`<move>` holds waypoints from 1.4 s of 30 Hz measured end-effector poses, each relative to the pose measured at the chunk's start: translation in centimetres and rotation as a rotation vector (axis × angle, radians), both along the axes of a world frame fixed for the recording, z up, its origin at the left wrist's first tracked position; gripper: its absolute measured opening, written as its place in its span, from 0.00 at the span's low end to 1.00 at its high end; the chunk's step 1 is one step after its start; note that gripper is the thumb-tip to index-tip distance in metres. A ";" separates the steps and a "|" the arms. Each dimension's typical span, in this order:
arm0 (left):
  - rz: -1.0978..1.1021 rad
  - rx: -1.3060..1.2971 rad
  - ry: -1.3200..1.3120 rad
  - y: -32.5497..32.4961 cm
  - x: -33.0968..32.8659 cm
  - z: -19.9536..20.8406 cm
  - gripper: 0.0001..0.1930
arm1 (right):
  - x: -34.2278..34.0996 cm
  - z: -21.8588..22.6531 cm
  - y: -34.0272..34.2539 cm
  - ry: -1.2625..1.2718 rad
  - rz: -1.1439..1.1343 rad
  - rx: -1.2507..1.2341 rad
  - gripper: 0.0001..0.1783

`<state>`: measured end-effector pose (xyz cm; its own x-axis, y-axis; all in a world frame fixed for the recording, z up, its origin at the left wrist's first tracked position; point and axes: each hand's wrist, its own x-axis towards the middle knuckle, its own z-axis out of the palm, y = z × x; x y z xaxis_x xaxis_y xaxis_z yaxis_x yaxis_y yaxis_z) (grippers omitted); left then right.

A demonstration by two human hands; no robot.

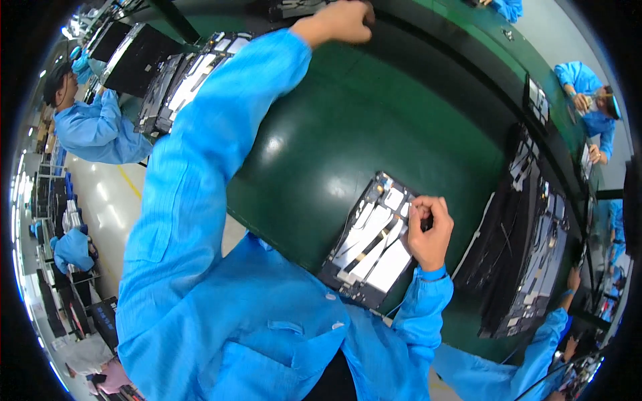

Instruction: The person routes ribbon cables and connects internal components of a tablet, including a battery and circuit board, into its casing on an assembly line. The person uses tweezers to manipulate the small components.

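Observation:
An opened tablet lies at a slant on the green table, close to my body. Its black frame holds white battery cells, dark ribbon strips and small boards. My right hand, with a blue band at the wrist, is closed in a pinch at the tablet's upper right edge; whatever is between the fingertips is too small to make out. Far from me, my left hand reaches to the table's far side with its fingers curled. What it grips, if anything, is hidden. Beside it lies another dark device, partly cut off.
Stacked opened tablets stand on the right, and more on the left beside black panels. A dark rail crosses the green table. Co-workers in blue sit at left and far right; a blue sleeve shows lower right.

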<state>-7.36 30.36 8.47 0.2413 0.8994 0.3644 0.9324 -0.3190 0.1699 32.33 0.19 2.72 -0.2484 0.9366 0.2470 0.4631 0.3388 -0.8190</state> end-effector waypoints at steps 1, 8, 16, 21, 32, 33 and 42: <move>0.110 -0.366 0.057 5.1 -3.0 1.5 0.39 | 0.0 -0.1 0.2 -0.013 -0.023 0.024 0.06; 0.492 -0.334 0.314 13.3 -20.4 -3.5 0.61 | 0.1 0.1 0.1 0.009 -0.087 -0.040 0.05; 0.549 -0.670 0.049 17.2 -23.2 -7.4 0.77 | 0.4 -0.4 0.1 0.087 -0.219 -0.215 0.04; 0.398 -0.791 0.171 20.8 -34.1 -12.5 0.68 | 1.0 -1.1 1.6 0.068 -0.143 -0.217 0.07; 0.352 -1.075 -0.188 20.4 -38.4 -8.0 0.56 | -0.8 0.7 2.1 0.024 -0.161 -0.242 0.10; 0.303 -0.912 -0.248 18.3 -39.2 -6.7 0.37 | -0.5 0.7 2.1 0.028 -0.160 -0.238 0.10; 0.706 -0.784 -0.671 8.0 -36.2 -2.9 0.28 | 0.9 -0.3 0.4 0.061 -0.188 -0.263 0.08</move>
